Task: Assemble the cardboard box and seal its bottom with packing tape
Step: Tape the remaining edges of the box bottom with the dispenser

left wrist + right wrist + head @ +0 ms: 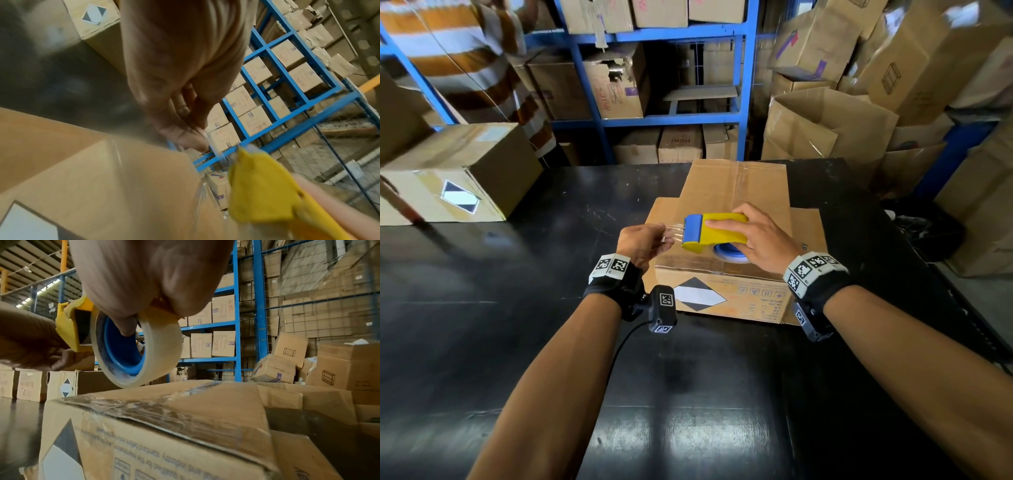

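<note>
Above the box top: right hand, fingers curled over a yellow tape dispenser, thumb hooked into the blue core of its clear tape roll; the roll hangs just clear of the cardboard. Just beside it: left hand, fingertips pinching the free end of the clear tape, which is drawn out a short way from the dispenser's blue front. Beneath both hands: cardboard box, closed face up, clear tape lying along its near edge, one far flap standing out flat, black-and-white diamond label on its near side. Box rests on a black table. At table's left end: second carton with matching label. Behind: blue shelving holding cartons; loose cartons piled at right.
</note>
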